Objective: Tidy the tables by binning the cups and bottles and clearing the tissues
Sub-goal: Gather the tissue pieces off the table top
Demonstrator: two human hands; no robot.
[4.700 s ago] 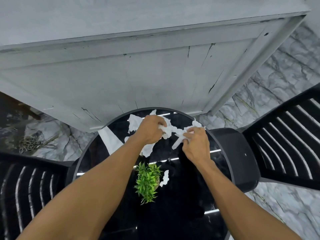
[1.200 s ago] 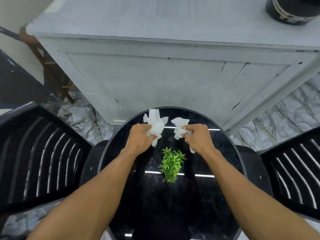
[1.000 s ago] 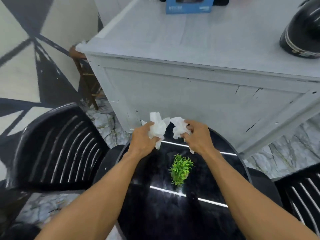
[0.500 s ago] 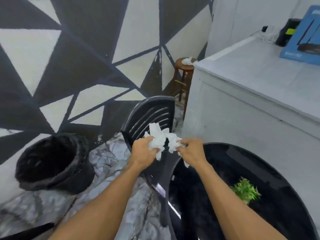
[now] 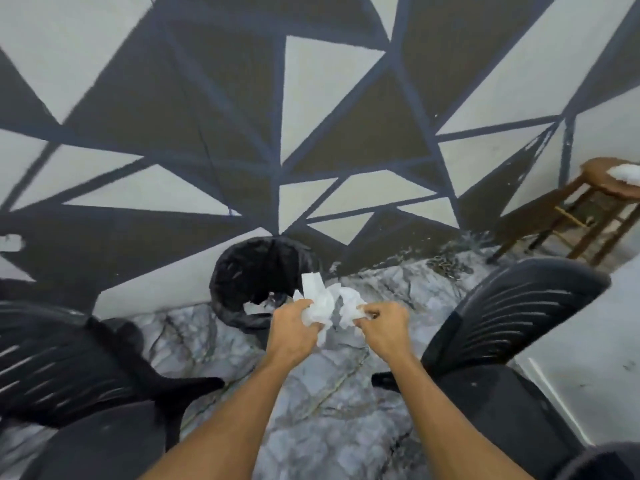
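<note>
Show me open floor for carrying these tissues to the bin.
Bare marble floor runs between the left chair and right chair, up to the bin. Another strip along the wall between bin and stool is mostly bare. Crowded: chairs either side; a white wad sits on the stool.

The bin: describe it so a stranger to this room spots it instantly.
Find the wall painted with dark and pale triangles. At its foot, on the marble floor between two black chairs, stands the bin. Unlike the slatted chairs, it is round, open-topped and lined with a black bag.

Forward, clenched: left hand; right hand
</note>
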